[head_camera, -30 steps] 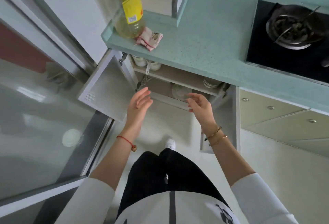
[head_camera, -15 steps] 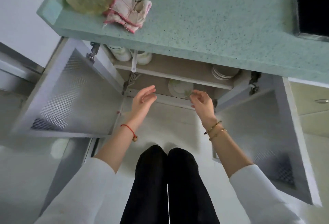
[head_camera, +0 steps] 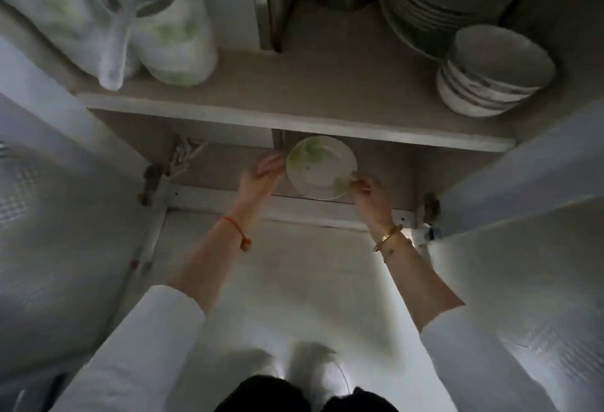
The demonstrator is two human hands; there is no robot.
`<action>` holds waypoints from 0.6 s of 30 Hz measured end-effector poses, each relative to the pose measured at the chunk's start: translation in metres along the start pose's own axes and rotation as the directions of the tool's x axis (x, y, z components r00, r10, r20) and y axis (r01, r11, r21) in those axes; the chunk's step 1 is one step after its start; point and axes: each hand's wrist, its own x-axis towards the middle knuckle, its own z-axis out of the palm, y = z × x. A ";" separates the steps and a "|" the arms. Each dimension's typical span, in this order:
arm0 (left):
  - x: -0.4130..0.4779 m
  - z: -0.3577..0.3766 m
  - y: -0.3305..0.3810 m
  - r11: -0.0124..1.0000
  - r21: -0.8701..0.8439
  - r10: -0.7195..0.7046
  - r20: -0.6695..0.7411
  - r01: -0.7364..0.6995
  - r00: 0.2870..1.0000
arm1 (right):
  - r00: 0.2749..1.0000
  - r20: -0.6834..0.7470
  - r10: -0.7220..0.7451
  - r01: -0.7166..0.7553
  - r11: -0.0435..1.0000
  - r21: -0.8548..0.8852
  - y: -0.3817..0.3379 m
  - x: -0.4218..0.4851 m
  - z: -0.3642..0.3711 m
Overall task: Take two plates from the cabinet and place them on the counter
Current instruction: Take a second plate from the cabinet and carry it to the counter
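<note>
Both hands at green-patterned plate (head_camera: 321, 167), lower cabinet shelf (head_camera: 228, 163). Right hand (head_camera: 369, 194) grip pinches near rim; left hand (head_camera: 261, 176) grip open, seemingly touching far edge.

Plate in the lower cabinet compartment

A round white plate (head_camera: 320, 168) with green leaf markings sits under the shelf (head_camera: 294, 123), face up toward the camera, its near rim by the cabinet's front edge.

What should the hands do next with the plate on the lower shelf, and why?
Probably close the left hand onto the plate's left rim and draw it out. The right hand already pinches the right rim, while the left fingers sit just beside it, seemingly not gripping.
</note>
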 end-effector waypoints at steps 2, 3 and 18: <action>0.039 0.013 -0.026 0.999 0.050 -0.001 0.008 0.001 1.000 | 0.999 -0.034 -0.015 0.015 1.000 0.002 0.028 0.031 0.015; 0.058 0.019 -0.038 0.997 0.072 -0.005 0.016 0.004 1.000 | 0.998 -0.056 -0.032 0.031 0.999 -0.026 0.041 0.047 0.021; 0.159 0.052 -0.106 0.867 0.478 0.137 0.045 -0.142 0.989 | 0.982 -0.076 -0.174 0.137 0.926 -0.353 0.116 0.158 0.050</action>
